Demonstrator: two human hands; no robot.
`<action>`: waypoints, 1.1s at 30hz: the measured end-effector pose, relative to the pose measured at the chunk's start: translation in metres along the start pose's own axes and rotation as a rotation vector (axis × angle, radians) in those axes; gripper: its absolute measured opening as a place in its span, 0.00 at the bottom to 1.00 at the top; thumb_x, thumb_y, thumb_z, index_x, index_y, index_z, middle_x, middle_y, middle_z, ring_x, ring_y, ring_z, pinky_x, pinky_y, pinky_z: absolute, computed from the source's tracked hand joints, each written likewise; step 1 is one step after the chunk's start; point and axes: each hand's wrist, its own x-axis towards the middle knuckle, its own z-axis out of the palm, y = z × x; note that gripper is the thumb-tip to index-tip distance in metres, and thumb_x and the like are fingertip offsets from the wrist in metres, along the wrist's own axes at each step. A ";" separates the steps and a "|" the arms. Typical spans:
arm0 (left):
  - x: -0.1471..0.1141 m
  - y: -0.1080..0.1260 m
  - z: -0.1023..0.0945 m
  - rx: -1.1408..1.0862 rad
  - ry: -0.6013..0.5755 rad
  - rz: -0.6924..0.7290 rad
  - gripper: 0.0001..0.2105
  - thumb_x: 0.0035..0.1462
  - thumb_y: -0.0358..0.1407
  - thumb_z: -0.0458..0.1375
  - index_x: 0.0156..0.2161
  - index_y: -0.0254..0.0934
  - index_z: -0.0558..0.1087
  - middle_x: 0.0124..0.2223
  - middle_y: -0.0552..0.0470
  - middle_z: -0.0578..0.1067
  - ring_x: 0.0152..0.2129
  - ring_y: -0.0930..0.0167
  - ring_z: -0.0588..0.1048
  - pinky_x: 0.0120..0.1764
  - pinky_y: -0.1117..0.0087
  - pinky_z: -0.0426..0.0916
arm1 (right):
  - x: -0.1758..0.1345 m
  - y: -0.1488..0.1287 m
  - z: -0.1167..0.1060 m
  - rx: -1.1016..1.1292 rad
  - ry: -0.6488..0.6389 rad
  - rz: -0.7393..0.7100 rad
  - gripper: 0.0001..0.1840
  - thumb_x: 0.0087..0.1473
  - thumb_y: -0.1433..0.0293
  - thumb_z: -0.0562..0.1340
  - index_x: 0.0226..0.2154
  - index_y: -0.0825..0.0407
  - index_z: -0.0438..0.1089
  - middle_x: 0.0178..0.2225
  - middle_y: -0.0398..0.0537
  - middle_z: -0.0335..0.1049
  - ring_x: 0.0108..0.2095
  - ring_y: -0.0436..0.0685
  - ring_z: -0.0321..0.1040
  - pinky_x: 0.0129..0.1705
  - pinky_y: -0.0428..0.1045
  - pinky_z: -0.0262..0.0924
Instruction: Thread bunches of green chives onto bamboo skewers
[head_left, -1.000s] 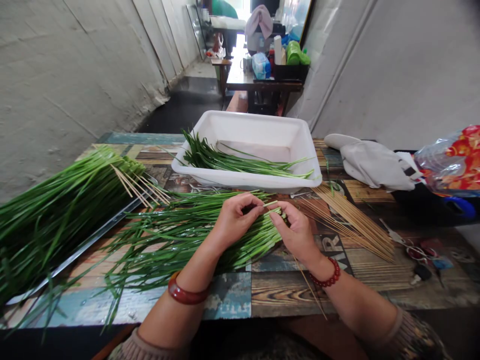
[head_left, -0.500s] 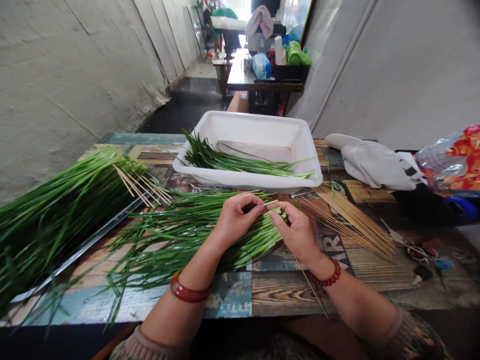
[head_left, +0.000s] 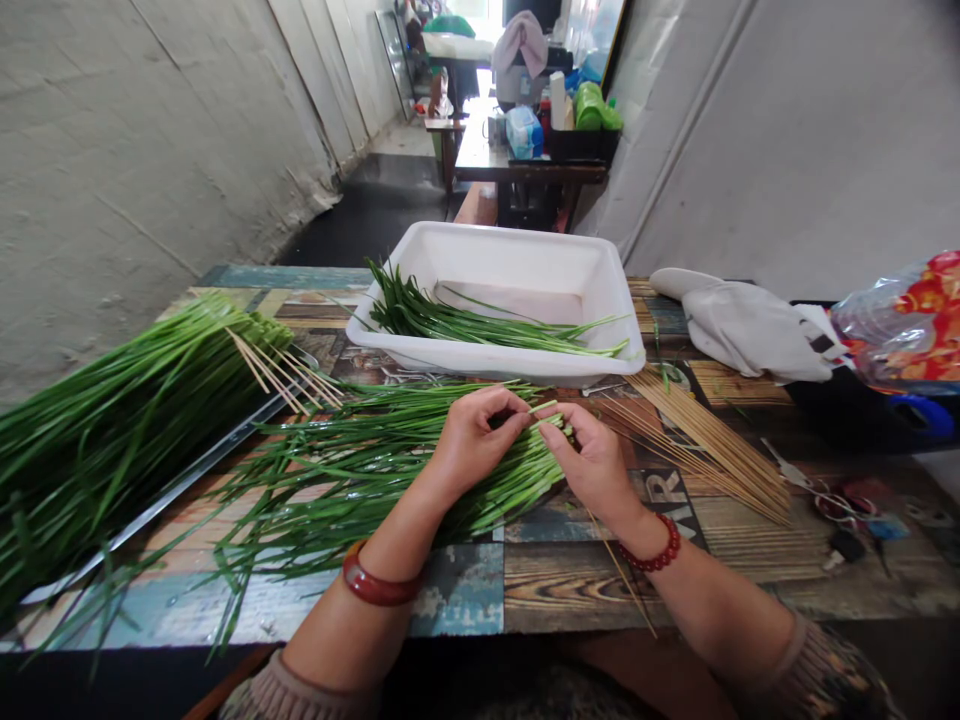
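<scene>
Garlic chives lie spread over the table, pale stem ends to the right, partly under my hands. My left hand is closed, thumb and forefinger pinching a chive stem near its pale end. Just to the right, my right hand is closed on the same stem, fingertips close to the left ones. Beneath the right hand a thin bamboo skewer slants toward the table's front edge; whether the hand touches it is hidden.
A white plastic tub holding more chives stands behind. At left, a skewered chive stack rests on a metal tray. Bamboo skewers, a grey cap, scissors and keys lie at right.
Almost nothing differs. My left hand has shifted very slightly to the right, and both hands stay pinched at the chive stem.
</scene>
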 end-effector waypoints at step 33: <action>-0.003 -0.004 0.004 0.171 -0.097 0.112 0.07 0.58 0.29 0.54 0.30 0.36 0.74 0.28 0.52 0.73 0.28 0.72 0.71 0.32 0.73 0.63 | 0.001 0.003 0.002 -0.120 0.079 -0.049 0.08 0.57 0.64 0.58 0.39 0.49 0.66 0.34 0.45 0.72 0.32 0.54 0.68 0.37 0.49 0.62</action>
